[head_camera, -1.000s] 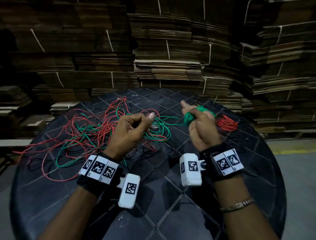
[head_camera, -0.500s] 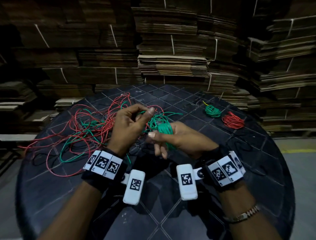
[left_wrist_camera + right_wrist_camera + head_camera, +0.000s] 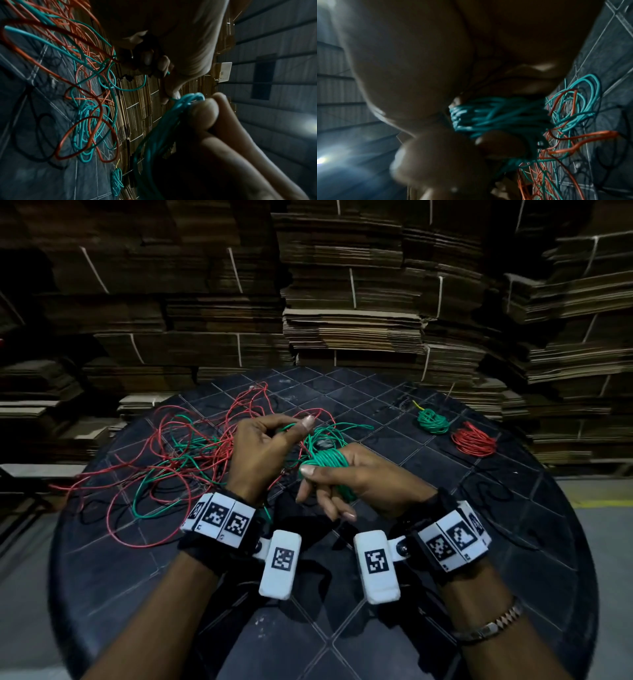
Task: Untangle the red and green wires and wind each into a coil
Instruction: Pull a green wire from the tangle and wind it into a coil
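A loose tangle of red and green wires (image 3: 178,446) lies on the left half of the round black table (image 3: 513,542). My right hand (image 3: 318,484) holds a partly wound green coil (image 3: 325,460), looped round its fingers with the thumb on top; the right wrist view shows the same green coil (image 3: 488,115). Just left of it, my left hand (image 3: 294,429) pinches the free green wire (image 3: 169,73) between thumb and fingertips. That strand runs from the pinch to the green coil (image 3: 171,115).
A finished small green coil (image 3: 432,421) and a red coil (image 3: 474,440) lie at the table's far right. Stacks of flattened cardboard (image 3: 342,320) rise close behind the table. The near part of the tabletop (image 3: 308,645) is bare.
My right hand, with the green coil, has come down and left from near the finished coils to meet the left hand. The left hand has barely moved.
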`<state>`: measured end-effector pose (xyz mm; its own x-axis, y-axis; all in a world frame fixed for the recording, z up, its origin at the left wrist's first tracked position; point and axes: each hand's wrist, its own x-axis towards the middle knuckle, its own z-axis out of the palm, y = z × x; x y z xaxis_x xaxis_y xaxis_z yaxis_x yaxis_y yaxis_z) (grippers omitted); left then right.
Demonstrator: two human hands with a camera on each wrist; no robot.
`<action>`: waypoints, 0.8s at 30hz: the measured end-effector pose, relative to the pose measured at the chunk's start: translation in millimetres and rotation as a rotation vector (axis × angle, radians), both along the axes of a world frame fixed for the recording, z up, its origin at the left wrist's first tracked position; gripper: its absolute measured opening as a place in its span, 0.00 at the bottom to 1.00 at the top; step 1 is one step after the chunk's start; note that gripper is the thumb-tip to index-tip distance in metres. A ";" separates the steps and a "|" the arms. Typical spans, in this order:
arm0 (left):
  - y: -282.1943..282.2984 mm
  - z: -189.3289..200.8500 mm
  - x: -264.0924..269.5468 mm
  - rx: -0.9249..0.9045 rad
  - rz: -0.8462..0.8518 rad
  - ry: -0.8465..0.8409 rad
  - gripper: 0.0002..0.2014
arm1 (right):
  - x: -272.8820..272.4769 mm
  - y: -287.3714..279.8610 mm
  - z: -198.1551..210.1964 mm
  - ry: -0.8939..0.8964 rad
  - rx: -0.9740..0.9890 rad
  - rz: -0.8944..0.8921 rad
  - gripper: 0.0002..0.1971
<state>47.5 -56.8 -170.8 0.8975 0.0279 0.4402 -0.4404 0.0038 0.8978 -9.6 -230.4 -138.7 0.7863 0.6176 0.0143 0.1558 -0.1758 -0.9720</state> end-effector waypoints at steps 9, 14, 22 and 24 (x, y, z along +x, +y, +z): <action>-0.4 5.5 1.6 -0.046 0.036 -0.068 0.09 | 2.8 19.6 -5.4 0.165 0.080 -0.204 0.30; -4.1 0.6 2.7 0.035 -0.089 -0.031 0.16 | -0.6 3.0 8.2 0.309 0.375 -0.171 0.28; -12.2 -8.7 2.4 0.416 -0.151 0.097 0.34 | 8.6 -42.9 23.3 0.303 1.202 -0.341 0.24; -9.4 -14.5 6.8 0.488 -0.130 0.078 0.36 | 12.9 -54.6 21.6 0.345 1.419 -0.290 0.17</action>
